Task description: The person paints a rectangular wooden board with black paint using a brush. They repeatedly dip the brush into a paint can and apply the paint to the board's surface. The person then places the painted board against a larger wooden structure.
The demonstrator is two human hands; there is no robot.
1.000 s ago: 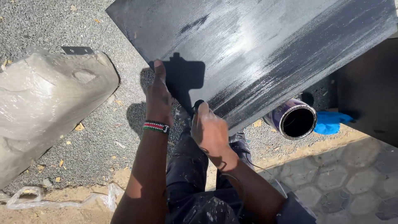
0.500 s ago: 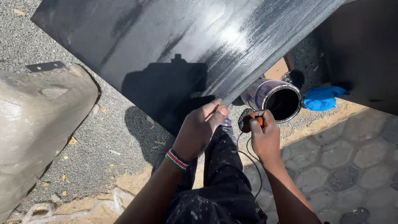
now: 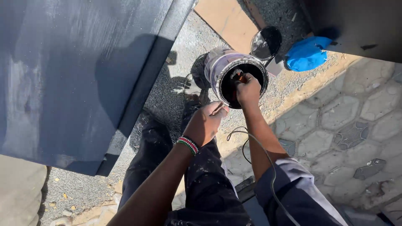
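Open round paint tin (image 3: 234, 69), purple-and-white label, on gravel beside paving.

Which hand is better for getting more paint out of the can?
Right, probably. The right hand is already over the open can, dipping an orange-handled tool into the dark paint. The left hand is beside the can, lower down, and seems to pinch only a thin stick.

Outdoors, in hard sunlight with sharp shadows. Grey gravel (image 3: 167, 90) underfoot at centre, giving way to hexagonal paving (image 3: 356, 121) on the right, with a sandy strip (image 3: 312, 86) between. Large black-painted panel (image 3: 63, 79) filling the left, raised above the ground. Another dark panel (image 3: 356, 25) at top right. Brown board (image 3: 228, 23) lying flat at top centre.
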